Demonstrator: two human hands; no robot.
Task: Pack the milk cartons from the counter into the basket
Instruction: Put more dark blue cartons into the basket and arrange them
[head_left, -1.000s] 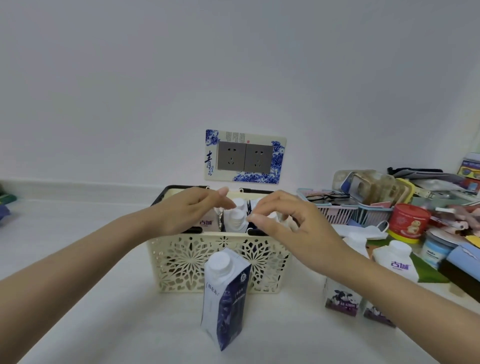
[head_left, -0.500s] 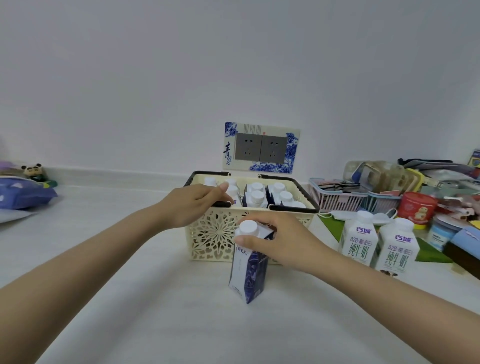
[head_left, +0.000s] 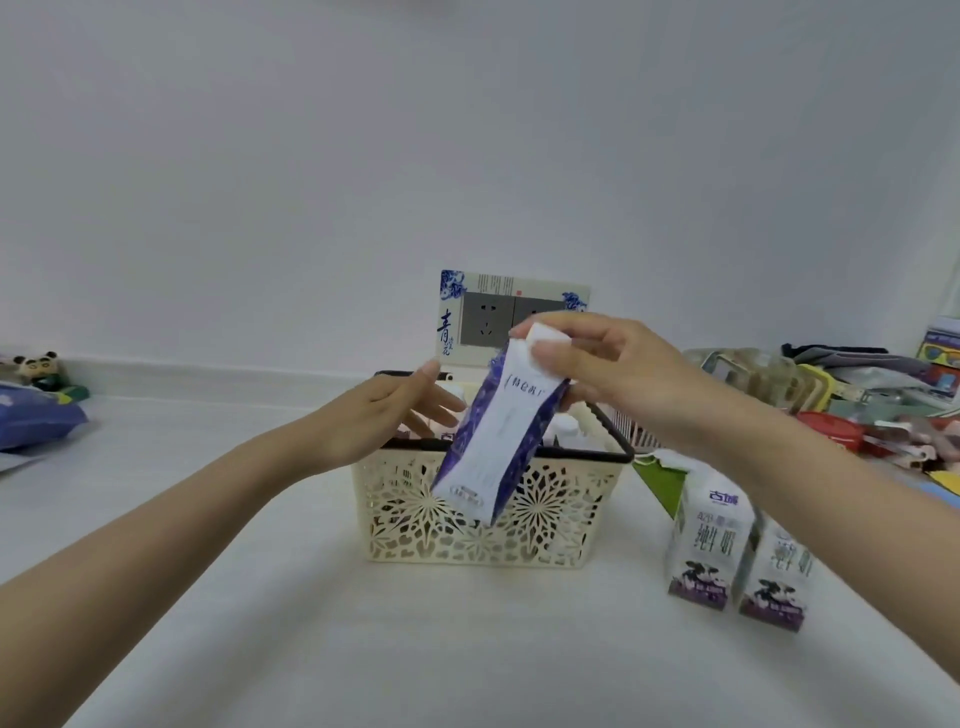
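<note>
My right hand (head_left: 618, 374) grips a blue-and-white milk carton (head_left: 493, 441) by its white cap, holding it tilted in the air in front of the cream lattice basket (head_left: 561, 519). My left hand (head_left: 384, 421) hovers with fingers spread over the basket's left rim, holding nothing. Several cartons stand inside the basket, mostly hidden by the hands and the lifted carton. Two white-and-purple milk cartons (head_left: 709, 540) (head_left: 779, 577) stand on the counter to the right of the basket.
A pile of clutter with a red tin (head_left: 831, 426) and containers fills the back right. A blue bag (head_left: 36, 421) and a panda toy (head_left: 39, 366) lie at the far left. A wall socket (head_left: 493, 322) is behind the basket.
My right hand has lifted the blue carton off the counter and tilted it up in front of the basket. My left hand let go of the rim and opened.
</note>
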